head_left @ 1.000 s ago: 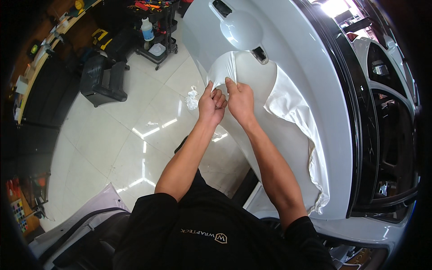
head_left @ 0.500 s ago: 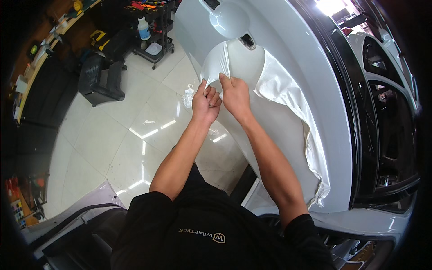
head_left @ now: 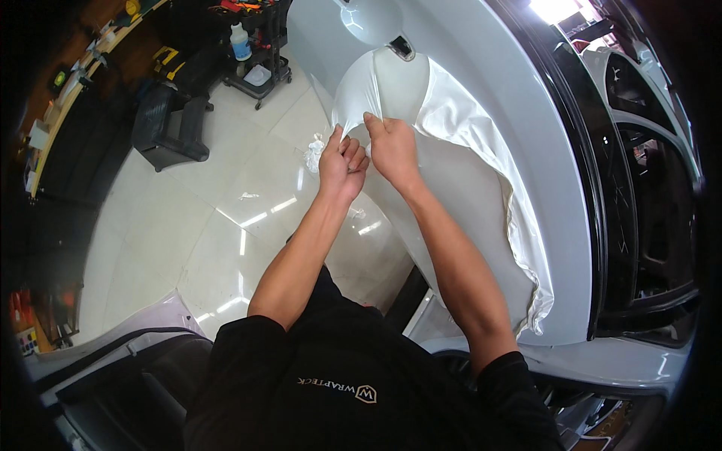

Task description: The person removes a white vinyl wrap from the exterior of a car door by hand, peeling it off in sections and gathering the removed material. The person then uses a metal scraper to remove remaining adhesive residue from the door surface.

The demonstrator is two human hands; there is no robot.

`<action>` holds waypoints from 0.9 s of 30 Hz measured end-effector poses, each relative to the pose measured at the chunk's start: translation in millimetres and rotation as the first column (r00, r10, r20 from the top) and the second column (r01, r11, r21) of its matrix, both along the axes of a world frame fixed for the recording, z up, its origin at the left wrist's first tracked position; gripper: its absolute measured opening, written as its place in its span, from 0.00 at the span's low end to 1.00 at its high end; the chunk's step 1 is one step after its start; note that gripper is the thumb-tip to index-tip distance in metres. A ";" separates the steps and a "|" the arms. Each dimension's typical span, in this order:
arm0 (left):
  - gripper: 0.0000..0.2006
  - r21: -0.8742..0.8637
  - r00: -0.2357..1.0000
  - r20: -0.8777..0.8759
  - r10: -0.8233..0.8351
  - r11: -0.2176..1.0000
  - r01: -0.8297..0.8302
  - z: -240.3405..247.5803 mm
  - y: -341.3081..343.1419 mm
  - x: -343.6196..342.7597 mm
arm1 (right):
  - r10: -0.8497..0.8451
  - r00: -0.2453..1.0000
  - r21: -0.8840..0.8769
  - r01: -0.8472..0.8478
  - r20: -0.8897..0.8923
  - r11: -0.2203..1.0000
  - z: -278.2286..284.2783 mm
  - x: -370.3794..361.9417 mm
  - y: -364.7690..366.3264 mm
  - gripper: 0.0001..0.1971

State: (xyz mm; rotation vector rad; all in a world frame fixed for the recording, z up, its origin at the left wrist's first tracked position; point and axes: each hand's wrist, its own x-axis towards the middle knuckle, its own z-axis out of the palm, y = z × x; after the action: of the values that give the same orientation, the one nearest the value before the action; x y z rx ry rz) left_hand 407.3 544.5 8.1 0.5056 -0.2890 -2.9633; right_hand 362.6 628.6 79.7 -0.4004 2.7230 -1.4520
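White wrap film point(head_left: 356, 84) is drawn taut from the pale grey car door panel point(head_left: 560, 233) toward my two hands. My left hand point(head_left: 342, 167) pinches the film's edge between thumb and curled fingers, over the panel's left edge. Close beside it, my right hand point(head_left: 395, 147) grips the film too, thumb pointing away from me. Beyond the hands, the film reaches up to a dark handle opening point(head_left: 402, 48). A loose, crumpled strip of the same film curves down the panel's right side, around a duller grey area point(head_left: 462, 210).
Left of the panel lies a tiled floor point(head_left: 180, 225) with a crumpled white scrap point(head_left: 314, 153). A black step stool point(head_left: 171, 129) and a tool cart point(head_left: 259, 84) with a bottle point(head_left: 240, 42) stand farther off. Dark car windows point(head_left: 654, 214) are at right.
The door panel and its handle opening have shifted slightly up and left in view. My hands keep their grip on the film and are a little farther from the opening.
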 end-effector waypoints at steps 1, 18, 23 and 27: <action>0.20 -0.003 1.000 0.000 -0.002 1.000 0.002 0.5 2.2 1.2 | 0.002 1.000 0.001 -0.002 -0.002 1.000 0.7 1.2 2.7 0.27; 0.21 -0.014 0.994 -0.010 -0.113 0.993 0.113 -4.4 -13.6 -8.1 | -0.015 0.998 0.218 0.001 0.062 0.976 10.8 -11.1 4.0 0.26; 0.23 0.130 0.991 -0.051 -0.121 0.983 0.127 -4.2 -37.4 -22.5 | 0.199 0.978 0.291 -0.172 -0.064 0.941 36.6 -29.1 -3.1 0.19; 0.23 0.213 0.958 -0.162 -0.235 0.940 0.267 -16.6 -75.4 -32.2 | 0.537 0.767 0.567 -0.283 -0.350 0.773 61.5 -33.2 8.9 0.18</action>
State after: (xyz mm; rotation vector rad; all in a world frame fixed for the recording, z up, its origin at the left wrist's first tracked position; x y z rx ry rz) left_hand 375.1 469.1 -8.5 0.3080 0.0128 -3.2845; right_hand 329.4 637.6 141.2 -1.4162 2.9123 -0.5555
